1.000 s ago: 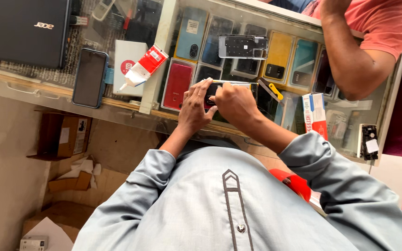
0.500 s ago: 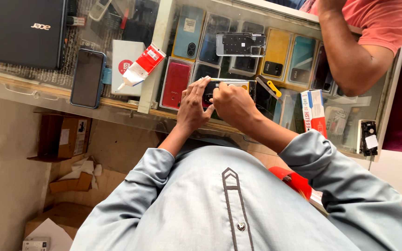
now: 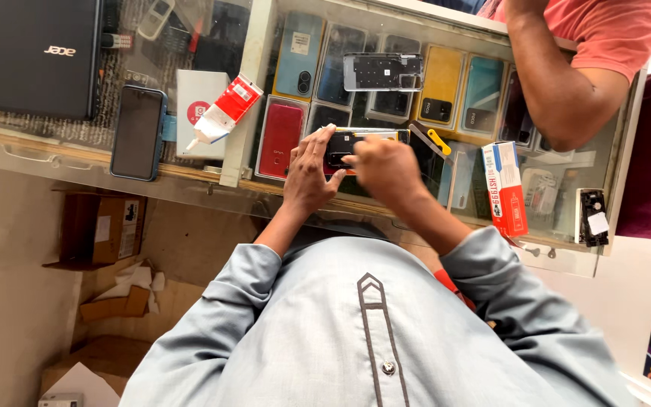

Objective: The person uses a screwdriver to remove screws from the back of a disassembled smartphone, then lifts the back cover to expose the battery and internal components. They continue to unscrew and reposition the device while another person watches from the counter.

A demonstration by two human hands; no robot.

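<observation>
— Opened black smartphone with its back cover off (image 3: 352, 143) is what I'm working on; it lies flat on the glass counter top (image 3: 190, 185), near the front edge, right in front of my chest.

— How are your hands set?

— My left hand (image 3: 307, 177) rests on the phone's left end, fingers spread and laid flat to pin it down. My right hand (image 3: 386, 166) is bunched over the right half, fingertips drawn together as if pinching something small — it's blurred, so I can't tell what, if anything, sits between them.

— What would make this go cleanly?

— I judge the thing is to keep the left hand's pressure even so the body doesn't skate on the glass, and to work the right fingertips gently, low to the board, without levering hard.

— Anything close enough to get in the way?

— A yellow plastic pry tool (image 3: 437, 140) lies just right of my hand. A red-and-white glue tube (image 3: 224, 113) and a dark phone lying screen up (image 3: 137, 132) sit well off to the left, a red-and-white carton (image 3: 505, 188) off to the right. Another person's bare arm in a coral sleeve (image 3: 559, 83) leans on the far side.
</observation>
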